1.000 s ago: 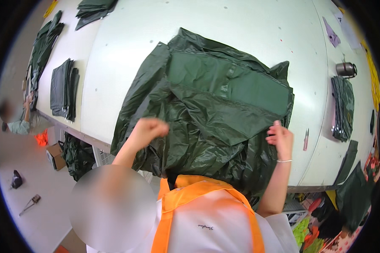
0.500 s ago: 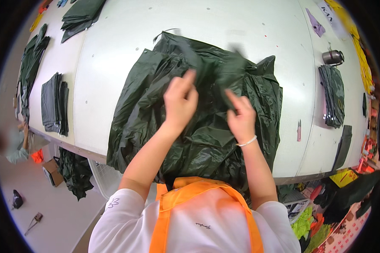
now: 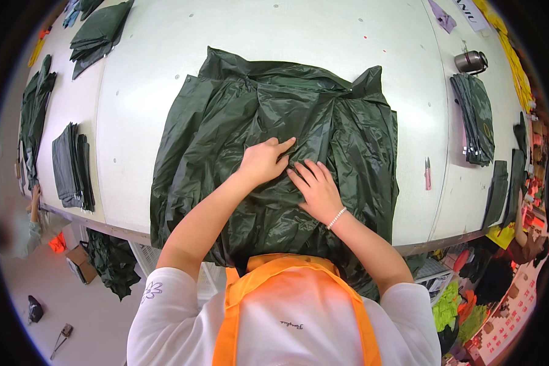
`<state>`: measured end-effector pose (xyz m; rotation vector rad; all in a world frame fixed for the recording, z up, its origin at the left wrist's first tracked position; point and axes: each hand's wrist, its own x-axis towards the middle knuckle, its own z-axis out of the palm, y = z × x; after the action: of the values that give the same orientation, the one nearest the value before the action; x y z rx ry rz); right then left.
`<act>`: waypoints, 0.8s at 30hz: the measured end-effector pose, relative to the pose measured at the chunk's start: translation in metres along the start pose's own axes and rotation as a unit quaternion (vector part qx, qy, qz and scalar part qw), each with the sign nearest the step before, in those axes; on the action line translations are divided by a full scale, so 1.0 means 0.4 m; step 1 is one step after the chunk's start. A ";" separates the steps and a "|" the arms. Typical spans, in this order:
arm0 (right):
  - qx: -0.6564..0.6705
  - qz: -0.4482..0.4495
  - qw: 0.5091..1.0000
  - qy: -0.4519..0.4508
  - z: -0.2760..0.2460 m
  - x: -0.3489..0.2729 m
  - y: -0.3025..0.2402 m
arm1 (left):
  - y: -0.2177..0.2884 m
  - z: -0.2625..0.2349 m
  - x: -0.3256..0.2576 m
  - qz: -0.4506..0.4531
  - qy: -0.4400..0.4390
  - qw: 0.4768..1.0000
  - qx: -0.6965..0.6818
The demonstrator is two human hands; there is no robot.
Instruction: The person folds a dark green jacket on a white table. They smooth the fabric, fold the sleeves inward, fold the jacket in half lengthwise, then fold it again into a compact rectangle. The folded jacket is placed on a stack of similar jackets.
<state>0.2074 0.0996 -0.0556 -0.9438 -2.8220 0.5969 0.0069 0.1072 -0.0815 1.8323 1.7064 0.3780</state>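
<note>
A dark green, shiny waterproof garment (image 3: 299,122) lies spread and wrinkled before me, its lower end hanging over the table edge against my orange apron (image 3: 293,265). My left hand (image 3: 264,161) rests on the middle of it, index finger stretched out, the others partly bent, holding nothing I can see. Close beside it, my right hand (image 3: 316,188) lies flat on the fabric with fingers spread. Beyond both hands, the garment's far edge stands up in a loose fold with a raised corner at each end.
Folded dark green garments lie on the white table (image 3: 146,122) in a left stack (image 3: 73,165), a far left stack (image 3: 100,30) and a right stack (image 3: 473,119). Small pink-handled snips (image 3: 427,174) and a metal pot (image 3: 471,62) are at right. People work at both sides.
Both hands have come down toward me and closer together, now resting on the fabric. The blurred far part of the garment has settled, and its upper edge lies straighter.
</note>
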 end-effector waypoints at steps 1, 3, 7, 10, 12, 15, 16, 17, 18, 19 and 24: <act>0.002 -0.005 1.000 0.011 0.037 0.010 0.025 | -0.005 -0.011 0.007 -0.011 -0.027 0.999 -0.024; 0.091 0.118 0.989 -0.011 0.055 0.064 0.051 | -0.080 -0.007 0.043 -0.086 -0.138 0.939 -0.303; 0.190 0.368 0.910 0.003 0.042 0.174 0.094 | -0.059 -0.140 0.079 -0.208 -0.126 0.948 -0.205; 0.193 0.347 0.916 -0.063 0.047 0.198 0.133 | 0.042 -0.130 0.013 0.130 0.183 0.974 0.011; 0.190 0.316 0.928 -0.049 0.076 0.192 0.166 | 0.067 -0.094 -0.018 0.238 0.104 0.962 0.088; 0.172 0.372 0.911 -0.052 -0.021 0.192 0.073 | 0.004 -0.029 -0.058 0.222 0.027 0.969 0.110; 0.074 0.252 0.963 0.061 -0.007 0.163 0.059 | -0.012 -0.019 -0.064 0.215 0.022 0.971 0.103; 0.065 0.180 0.977 0.098 -0.006 0.138 0.046 | -0.022 -0.011 -0.068 0.207 0.017 0.973 0.097; 0.057 0.109 0.983 0.135 -0.014 0.117 0.029 | -0.008 -0.031 -0.071 0.210 0.025 0.973 0.092; 0.048 0.036 0.983 0.171 -0.017 0.106 0.019 | -0.015 -0.024 -0.072 0.201 0.019 0.977 0.072; 0.055 0.081 0.987 0.129 0.038 0.112 0.044 | -0.084 0.004 -0.008 0.086 0.018 0.985 -0.147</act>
<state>0.1778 0.1343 -0.0777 -1.1449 -2.4781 0.5933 -0.0194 0.1033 -0.1020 1.7655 1.4304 0.7003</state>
